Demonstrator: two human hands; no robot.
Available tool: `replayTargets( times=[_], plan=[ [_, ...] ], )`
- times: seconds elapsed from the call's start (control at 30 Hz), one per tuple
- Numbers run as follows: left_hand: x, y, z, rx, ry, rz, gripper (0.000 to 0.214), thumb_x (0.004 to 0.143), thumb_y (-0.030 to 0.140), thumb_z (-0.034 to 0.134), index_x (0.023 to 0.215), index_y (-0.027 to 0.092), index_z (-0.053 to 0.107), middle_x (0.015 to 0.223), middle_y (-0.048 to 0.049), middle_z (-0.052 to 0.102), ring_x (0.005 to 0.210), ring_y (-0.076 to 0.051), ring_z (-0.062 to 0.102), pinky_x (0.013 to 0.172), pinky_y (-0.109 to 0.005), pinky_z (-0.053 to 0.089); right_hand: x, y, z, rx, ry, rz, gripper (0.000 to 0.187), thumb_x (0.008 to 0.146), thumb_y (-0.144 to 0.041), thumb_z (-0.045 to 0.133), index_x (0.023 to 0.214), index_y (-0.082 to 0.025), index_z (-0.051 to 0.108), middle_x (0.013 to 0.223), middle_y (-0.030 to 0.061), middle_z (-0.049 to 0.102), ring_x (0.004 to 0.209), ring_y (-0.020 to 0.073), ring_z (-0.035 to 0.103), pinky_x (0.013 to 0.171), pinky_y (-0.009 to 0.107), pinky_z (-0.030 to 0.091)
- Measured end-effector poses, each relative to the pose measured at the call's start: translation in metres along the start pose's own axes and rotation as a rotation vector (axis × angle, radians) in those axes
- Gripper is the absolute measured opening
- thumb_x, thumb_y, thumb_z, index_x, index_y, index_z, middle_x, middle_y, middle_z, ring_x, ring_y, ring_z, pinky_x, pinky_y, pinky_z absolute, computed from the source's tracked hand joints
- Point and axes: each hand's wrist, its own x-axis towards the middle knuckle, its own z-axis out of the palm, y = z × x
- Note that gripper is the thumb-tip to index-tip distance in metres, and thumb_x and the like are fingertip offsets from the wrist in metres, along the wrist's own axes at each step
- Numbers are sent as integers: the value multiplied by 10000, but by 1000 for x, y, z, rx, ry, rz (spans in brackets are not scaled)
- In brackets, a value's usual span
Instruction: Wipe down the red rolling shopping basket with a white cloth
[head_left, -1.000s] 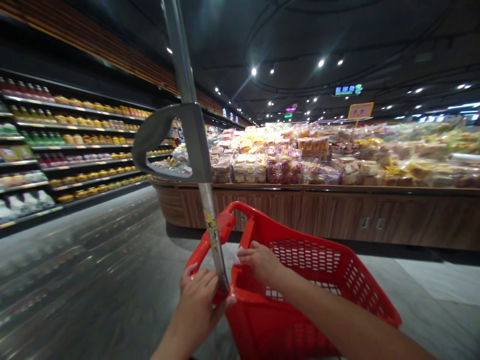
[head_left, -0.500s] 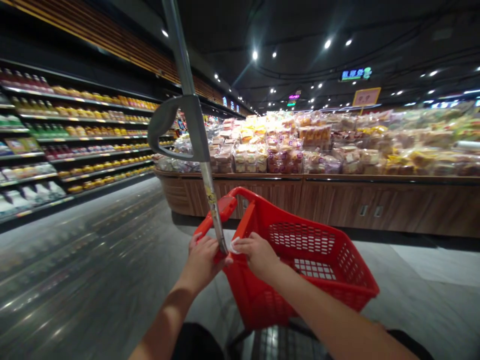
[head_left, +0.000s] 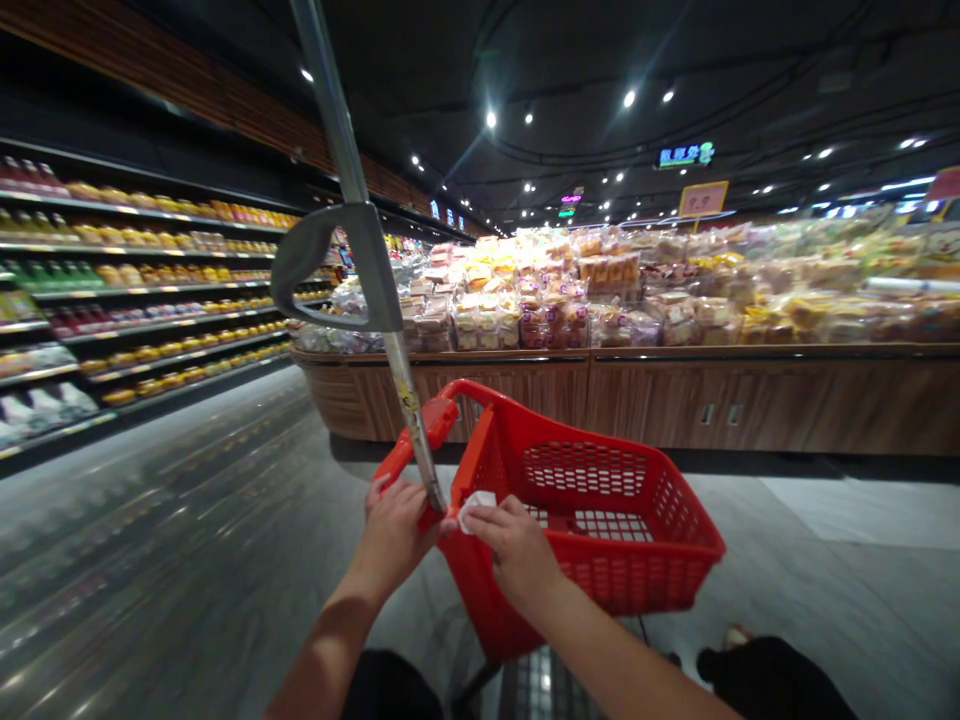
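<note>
The red cart (head_left: 600, 550) points lengthwise rightward from my left hand (head_left: 396, 525), curled round its handle (head_left: 396, 462), while my right hand (head_left: 521, 555) pinches a white tissue (head_left: 471, 508) at the cart's near-left corner.

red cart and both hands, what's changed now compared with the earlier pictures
The right hand has slid along the top of the red cart's inner panel toward the left hand, and more of the white piece it holds shows. The left hand stays around the red handle, beside the metal pole.

Left hand (head_left: 395, 530) curled, right hand (head_left: 521, 550) pinching, 2 bare forearms (head_left: 615, 650)
</note>
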Motion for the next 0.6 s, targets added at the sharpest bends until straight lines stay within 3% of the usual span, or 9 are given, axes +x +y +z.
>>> replayTargets(
  times=[0.13,0.23,0.27,0.3,0.33,0.4,0.47,0.53,0.6],
  plan=[
    [-1,-9,8,12,59,-14,244,758,398,592,876,187,626,941,-93,672,955,-287,585,979,-537,280,-26,9,-17,38,28,160,500,678,57,447,1017,-233,673,1083,13,673,931,206,541,850,340,429],
    [-15,-2,15,58,356,-86,643,707,480,640,1200,94,496,1224,-224,551,1151,-370,493,1014,-597,259,-44,9,-27,109,120,318,458,658,52,426,987,-196,625,1032,54,644,941,199,559,846,325,429],
    [-23,7,16,57,448,-97,720,704,475,650,1281,106,427,1290,-218,504,1202,-363,458,1043,-593,237,-48,7,-29,134,150,372,421,660,40,432,974,-188,597,1004,60,626,923,196,563,830,317,432],
    [-32,18,17,32,465,-70,751,703,467,662,1325,153,385,1325,-183,486,1225,-342,446,1064,-577,231,-52,4,-30,162,165,419,381,664,24,445,955,-187,570,973,56,608,894,191,566,801,305,437],
    [-42,30,18,-34,454,-35,756,706,451,668,1346,190,361,1349,-152,474,1246,-317,435,1072,-531,267,-54,0,-31,197,159,452,346,663,10,459,934,-189,544,943,45,594,861,183,566,768,290,440],
    [-60,58,19,-249,257,34,752,724,402,667,1369,205,336,1386,-125,447,1249,-259,452,1016,-369,405,-56,-10,-34,280,84,470,317,646,-3,485,893,-199,512,881,13,578,798,162,560,710,256,436],
    [-72,80,21,-455,105,49,596,748,354,647,1301,261,442,1288,-65,563,1144,-212,557,926,-265,474,-56,-22,-41,354,-39,439,319,630,-4,509,877,-206,510,838,-17,576,760,143,552,680,231,426],
    [-78,94,25,-635,38,-68,390,778,319,610,1164,286,566,1129,-15,668,986,-172,643,837,-206,504,-55,-32,-51,383,-127,388,333,637,-15,547,905,-211,527,848,-24,584,771,137,554,691,226,427],
    [-81,100,32,-787,-3,-252,269,780,320,597,1042,264,625,1005,0,706,880,-161,665,783,-197,510,-52,-36,-63,331,-109,343,302,669,-54,597,922,-214,554,966,2,596,878,153,560,777,253,432]
  ],
)
